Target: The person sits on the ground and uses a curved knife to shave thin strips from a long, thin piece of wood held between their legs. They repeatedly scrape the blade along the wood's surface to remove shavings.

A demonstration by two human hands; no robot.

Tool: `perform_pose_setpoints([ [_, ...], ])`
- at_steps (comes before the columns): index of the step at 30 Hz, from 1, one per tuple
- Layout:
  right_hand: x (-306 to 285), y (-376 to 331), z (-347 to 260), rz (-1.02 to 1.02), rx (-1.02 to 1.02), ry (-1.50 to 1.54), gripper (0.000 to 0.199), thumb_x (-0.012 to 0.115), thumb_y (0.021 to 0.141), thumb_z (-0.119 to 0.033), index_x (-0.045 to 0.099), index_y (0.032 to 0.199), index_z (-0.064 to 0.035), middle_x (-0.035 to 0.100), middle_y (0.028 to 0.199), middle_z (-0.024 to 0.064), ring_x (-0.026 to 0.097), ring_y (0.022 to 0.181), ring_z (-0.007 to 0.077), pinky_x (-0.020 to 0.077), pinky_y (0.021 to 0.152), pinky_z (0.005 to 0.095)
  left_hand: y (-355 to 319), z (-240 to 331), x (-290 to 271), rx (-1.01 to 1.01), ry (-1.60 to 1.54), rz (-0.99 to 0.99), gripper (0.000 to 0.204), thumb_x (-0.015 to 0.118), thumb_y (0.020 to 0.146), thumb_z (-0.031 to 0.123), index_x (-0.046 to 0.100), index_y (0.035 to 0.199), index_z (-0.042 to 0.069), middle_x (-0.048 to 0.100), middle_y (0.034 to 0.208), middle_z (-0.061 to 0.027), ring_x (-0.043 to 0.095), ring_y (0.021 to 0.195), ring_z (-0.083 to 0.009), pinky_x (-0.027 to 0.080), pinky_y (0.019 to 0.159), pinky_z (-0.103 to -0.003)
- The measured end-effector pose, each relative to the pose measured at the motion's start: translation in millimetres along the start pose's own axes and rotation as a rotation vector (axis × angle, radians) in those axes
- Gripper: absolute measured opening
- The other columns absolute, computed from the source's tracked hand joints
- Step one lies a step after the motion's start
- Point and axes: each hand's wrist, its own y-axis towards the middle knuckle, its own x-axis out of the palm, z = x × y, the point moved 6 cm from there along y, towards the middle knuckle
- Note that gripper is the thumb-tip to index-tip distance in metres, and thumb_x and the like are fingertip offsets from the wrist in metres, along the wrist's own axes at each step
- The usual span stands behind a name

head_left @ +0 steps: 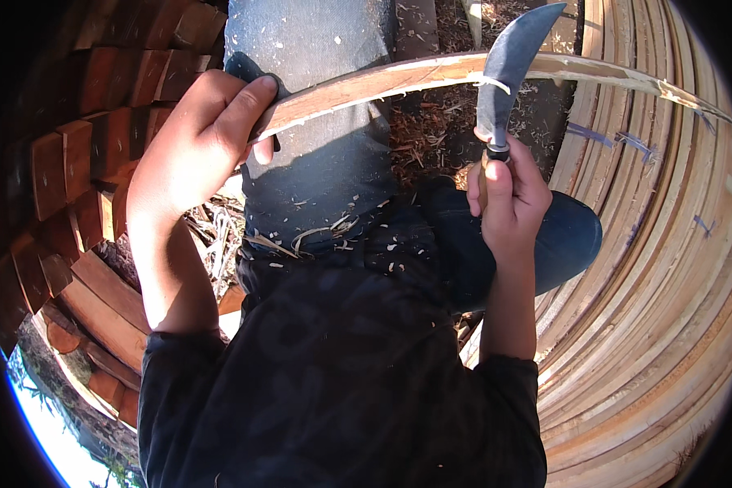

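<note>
Through the head view I had the wooden strip point(366, 88) running over the denim leg point(313, 183) and off toward the stacked slats point(651, 268) on the right. The left hand point(210, 126) was closed around its near end, thumb along the top; the right hand point(511, 191) was wrapped round the handle of the curved knife point(516, 57), whose blade crossed the strip (whether it was biting, I couldn't tell). I judged the strip light and springy, its ragged far end likely to splinter; the smoother left end seemed the place to hold.
</note>
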Motion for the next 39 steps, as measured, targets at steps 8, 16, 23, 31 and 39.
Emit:
perform_pose_setpoints([
  [8, -9, 1, -2, 0.071, 0.055, 0.096, 0.032, 0.056, 0.09, -0.009, 0.053, 0.119, 0.0053, 0.053, 0.061, 0.0015, 0.048, 0.05, 0.0043, 0.036, 0.046, 0.0186, -3, 2, -1, -0.009, -0.013, 0.072, 0.044, 0.044, 0.096, 0.026, 0.064, 0.069, -0.001, 0.059, 0.056, -0.0041, 0.05, 0.048, -0.0105, 0.039, 0.049, -0.025],
  [16, 1, 4, -2, -0.056, 0.025, 0.053, 0.03, 0.051, 0.094, -0.011, 0.052, 0.118, 0.0063, 0.052, 0.061, 0.0019, 0.044, 0.048, 0.0043, 0.0327, 0.044, 0.0176, -2, 3, -1, 0.024, -0.013, 0.075, 0.044, 0.044, 0.096, 0.027, 0.064, 0.068, -0.001, 0.058, 0.054, -0.0036, 0.049, 0.048, -0.0102, 0.039, 0.048, -0.025],
  [23, 17, -4, 8, 0.05, 0.143, 0.281, 0.038, 0.039, 0.1, -0.026, 0.052, 0.116, 0.0058, 0.046, 0.055, 0.0056, 0.038, 0.042, 0.0068, 0.0314, 0.039, 0.0192, -1, -3, -1, -0.094, -0.025, -0.021, 0.027, 0.046, 0.095, 0.024, 0.055, 0.09, -0.001, 0.058, 0.062, -0.0058, 0.049, 0.053, -0.0083, 0.038, 0.052, -0.022],
  [31, 16, 0, 7, -0.419, 0.292, 1.131, 0.045, 0.035, 0.1, -0.037, 0.051, 0.112, 0.0037, 0.044, 0.051, 0.0059, 0.035, 0.035, 0.0072, 0.0274, 0.033, 0.0191, -2, -2, -4, -0.074, -0.005, -0.004, 0.046, 0.045, 0.095, 0.026, 0.064, 0.065, -0.002, 0.059, 0.055, -0.0075, 0.054, 0.054, -0.0146, 0.043, 0.058, -0.028],
  [39, 6, 4, 2, 0.023, 0.143, 0.239, 0.034, 0.039, 0.099, -0.023, 0.053, 0.114, 0.0044, 0.045, 0.057, 0.0037, 0.041, 0.042, 0.0066, 0.0306, 0.037, 0.0188, -4, -4, -3, -0.075, -0.007, 0.063, 0.047, 0.044, 0.095, 0.027, 0.064, 0.062, 0.001, 0.058, 0.056, -0.0068, 0.052, 0.054, -0.014, 0.042, 0.058, -0.028],
])
